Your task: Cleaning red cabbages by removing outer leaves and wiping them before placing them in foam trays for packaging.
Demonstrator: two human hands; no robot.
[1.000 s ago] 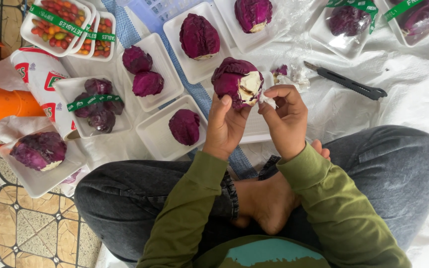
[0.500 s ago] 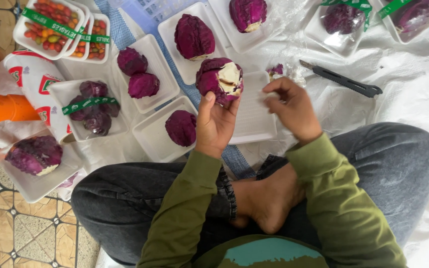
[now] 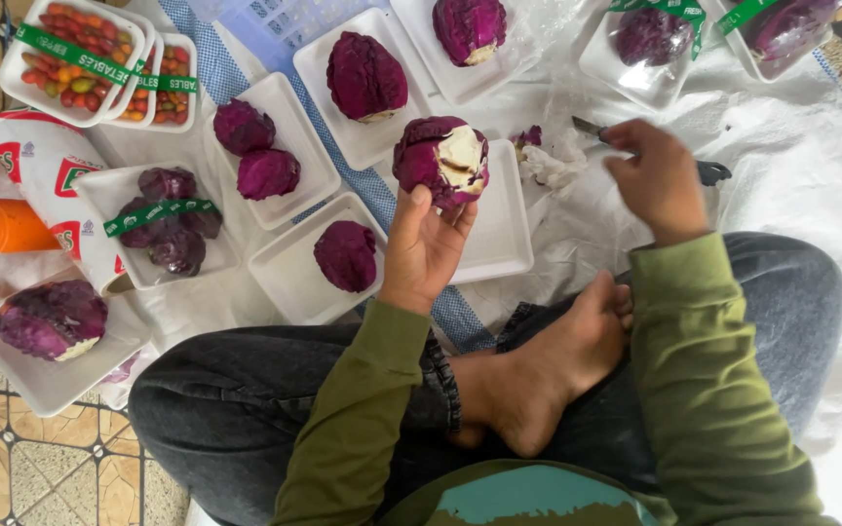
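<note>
- Far left: a halved purple cabbage (image 3: pixel 49 319) lies on a white foam tray (image 3: pixel 60 375) at the floor edge, beside a red-and-white printed bag (image 3: pixel 51 170).
- Upper left: two trays of mixed cherry tomatoes (image 3: pixel 70 54), wrapped and banded in green.
- Left of centre: a banded tray of small dark cabbages (image 3: pixel 166 219); next to it a tray with two small purple heads (image 3: pixel 255 151); nearer the knee, one small head (image 3: pixel 346 255) on its own tray.
- Top centre: a larger cabbage (image 3: pixel 366 76) on a tray, and another (image 3: pixel 469 26) behind it. None of these lies between the hands.
- Left hand (image 3: pixel 423 248): raised above an empty white tray (image 3: pixel 499 219), palm up, fingers curled about the underside of a red cabbage (image 3: pixel 440 161). Firm cupped hold, thumb on the left flank.
- The cabbage is roughly round, with no clear long axis; its pale cut stem face is turned up and to the right, towards the other hand.
- Trimmings (image 3: pixel 548 161) lie on the white sheet (image 3: pixel 791 166) just right of the cabbage.
- Right hand (image 3: pixel 653 180): blurred, fingers bent, positioned over a dark-handled knife (image 3: pixel 708 172) lying on the sheet. Whether it grips the knife cannot be determined.
- Far right: two wrapped, banded cabbage trays (image 3: pixel 650 44) at the top edge.
</note>
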